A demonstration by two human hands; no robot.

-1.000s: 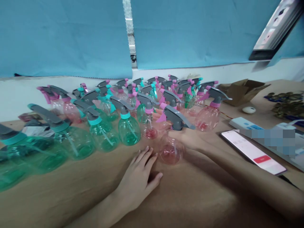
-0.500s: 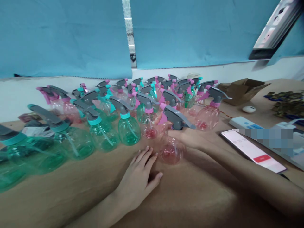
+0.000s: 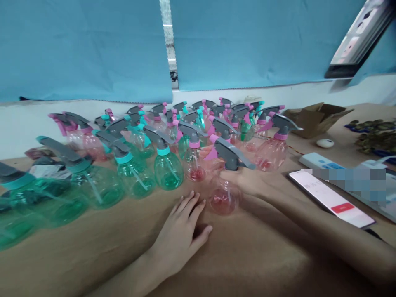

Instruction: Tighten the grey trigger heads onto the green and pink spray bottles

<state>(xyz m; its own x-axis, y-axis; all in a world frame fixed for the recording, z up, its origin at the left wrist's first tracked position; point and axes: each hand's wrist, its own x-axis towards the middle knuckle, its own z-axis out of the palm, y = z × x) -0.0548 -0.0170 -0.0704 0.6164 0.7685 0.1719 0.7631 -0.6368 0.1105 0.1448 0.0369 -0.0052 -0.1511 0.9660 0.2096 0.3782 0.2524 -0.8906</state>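
Note:
A clear pink spray bottle (image 3: 224,201) with a grey and pink trigger head stands upright on the brown tabletop. My right hand (image 3: 239,178) is wrapped round its neck just below the head, the fingers partly hidden behind it. My left hand (image 3: 182,225) lies flat on the table with fingers spread, holding nothing, a little left of that bottle. Beside them, a smaller-looking pink spray bottle (image 3: 195,169) and a green spray bottle (image 3: 168,171) stand close by. Another pink spray bottle (image 3: 272,152) is just beyond my right wrist.
Several more green and pink spray bottles crowd the table toward the wall, with green ones (image 3: 99,185) along the left. To the right lie a lit phone (image 3: 331,198), a white power strip (image 3: 321,161), a white oval object (image 3: 324,142) and an open cardboard box (image 3: 315,119).
My right hand's fingers behind the bottle's neck have shifted slightly. My left hand and the bottles look the same.

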